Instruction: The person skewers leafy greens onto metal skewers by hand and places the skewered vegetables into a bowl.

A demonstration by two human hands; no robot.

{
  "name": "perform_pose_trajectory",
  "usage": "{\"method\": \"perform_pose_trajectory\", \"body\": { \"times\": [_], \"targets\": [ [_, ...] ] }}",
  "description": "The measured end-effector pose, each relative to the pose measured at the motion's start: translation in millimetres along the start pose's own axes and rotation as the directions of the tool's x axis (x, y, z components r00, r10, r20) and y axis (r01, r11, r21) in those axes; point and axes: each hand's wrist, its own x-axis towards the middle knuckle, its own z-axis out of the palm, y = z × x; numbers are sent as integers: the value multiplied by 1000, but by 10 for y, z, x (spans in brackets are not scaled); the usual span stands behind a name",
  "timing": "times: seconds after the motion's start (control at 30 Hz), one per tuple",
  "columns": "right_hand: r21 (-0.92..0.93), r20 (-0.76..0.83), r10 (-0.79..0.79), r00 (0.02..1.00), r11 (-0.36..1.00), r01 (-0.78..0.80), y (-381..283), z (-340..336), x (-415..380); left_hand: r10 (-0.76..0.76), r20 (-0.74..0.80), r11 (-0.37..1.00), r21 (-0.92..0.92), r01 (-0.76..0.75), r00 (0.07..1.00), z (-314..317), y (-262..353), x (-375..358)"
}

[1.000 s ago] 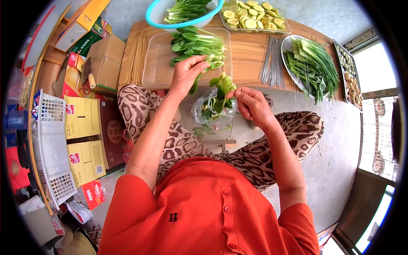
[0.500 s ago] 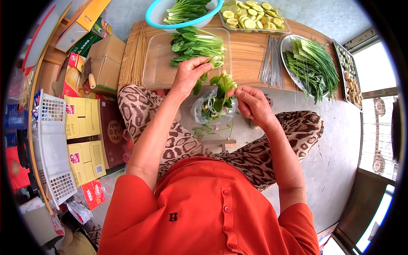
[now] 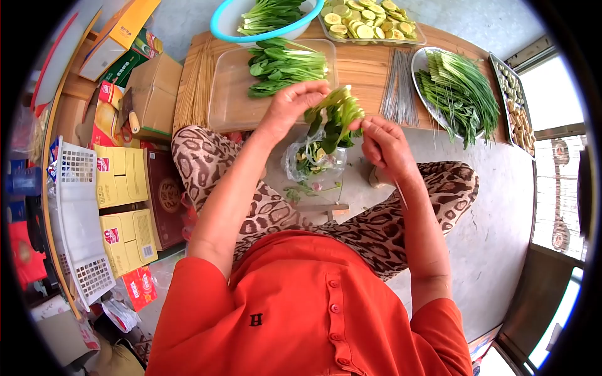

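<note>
A bunch of leafy greens (image 3: 342,116) hangs between my hands, just past the table's near edge. My right hand (image 3: 387,145) is closed at its right side, thumb and forefinger pinched together. A thin pale stick (image 3: 401,195) shows along the right wrist; how far it runs into the greens is hidden. My left hand (image 3: 293,108) has its fingertips pressed at the upper left of the bunch. Beyond it, more leafy greens (image 3: 285,69) lie in a clear plastic tray (image 3: 229,94). Beneath my hands a plastic bag (image 3: 295,164) holds green scraps.
Bamboo skewers (image 3: 195,84) lie at the left of the wooden table (image 3: 364,69), metal skewers (image 3: 400,88) to the right. Behind are a blue-rimmed basin (image 3: 216,28) and sliced squash (image 3: 370,22). A plate of chives (image 3: 458,94) and a dark tray (image 3: 523,116) stand right; boxes (image 3: 122,175) left.
The greens have come up and slightly right, with their leaves gathered closer. My left hand has risen a little to the right, and my right hand has shifted right.
</note>
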Motion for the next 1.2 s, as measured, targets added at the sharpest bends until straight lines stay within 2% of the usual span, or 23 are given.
{"method": "perform_pose_trajectory", "body": {
  "times": [0.13, 0.17, 0.23, 0.3, 0.37, 0.4, 0.43, 0.5, 0.57, 0.63, 0.7, 0.77, 0.9, 0.97, 1.03, 1.1, 1.13, 1.17, 1.2],
  "targets": [
    [89, -84, -96, 992, 991, 104, -118, -210, -55, -36, -251, 992, 112, 66, 967, -412, -219, 261],
    [133, -105, -139, 985, 979, 153, -143, -251, -66, -34, -249, 991, 115, 65, 968, -480, -275, 326],
    [152, -136, -147, 980, 974, 168, -172, -287, -83, 45, -276, 930, 363, 61, 960, -583, -395, 457],
    [159, -169, -152, 974, 971, 179, -189, -307, -98, 90, -260, 912, 408, 25, 961, -580, -498, 572],
    [159, -167, -157, 973, 970, 183, -168, -341, -82, 65, -176, 720, 690, 77, 982, -536, -534, 672],
    [156, -168, -146, 975, 973, 172, -167, -337, -82, 99, -143, 625, 779, 50, 985, -517, -571, 729],
    [152, -169, -135, 976, 975, 161, -169, -334, -85, 103, -137, 627, 778, 43, 985, -502, -604, 766],
    [160, -175, -135, 975, 973, 164, -143, -354, -68, 265, 71, 281, 948, -148, 962, -468, -652, 828],
    [177, -151, -135, 979, 971, 162, -143, -359, -48, 214, 61, 251, 961, -116, 975, -425, -690, 850],
    [170, -139, -133, 981, 973, 156, -124, -359, -20, 195, 108, 54, 991, -121, 975, -417, -764, 840],
    [162, -124, -126, 984, 976, 145, -118, -338, 2, 156, 108, 34, 993, -115, 982, -449, -808, 855],
    [126, -112, -112, 987, 984, 126, -112, -306, 19, 132, 117, -62, 992, -109, 984, -462, -823, 854],
    [107, -104, -98, 990, 988, 109, -99, -274, 44, 198, 86, 13, 996, -90, 976, -500, -768, 781],
    [100, -112, -92, 989, 990, 103, -104, -248, 49, 284, 15, 188, 980, -71, 959, -556, -705, 785],
    [92, -116, -85, 990, 991, 96, -101, -225, 59, 344, 18, 168, 982, -80, 939, -633, -558, 790],
    [86, -108, -88, 990, 992, 97, -91, -200, 89, 424, -168, 472, 880, -59, 890, -740, -406, 808],
    [79, -95, -92, 991, 992, 100, -91, -175, 100, 412, -272, 636, 769, -60, 870, -835, -390, 846],
    [68, -98, -83, 992, 994, 90, -90, -151, 105, 305, -336, 783, 620, -35, 891, -1033, -427, 945],
    [56, -102, -74, 992, 995, 80, -88, -130, 114, 248, -358, 904, 419, -83, 900, -1044, -287, 924]
  ]
}}
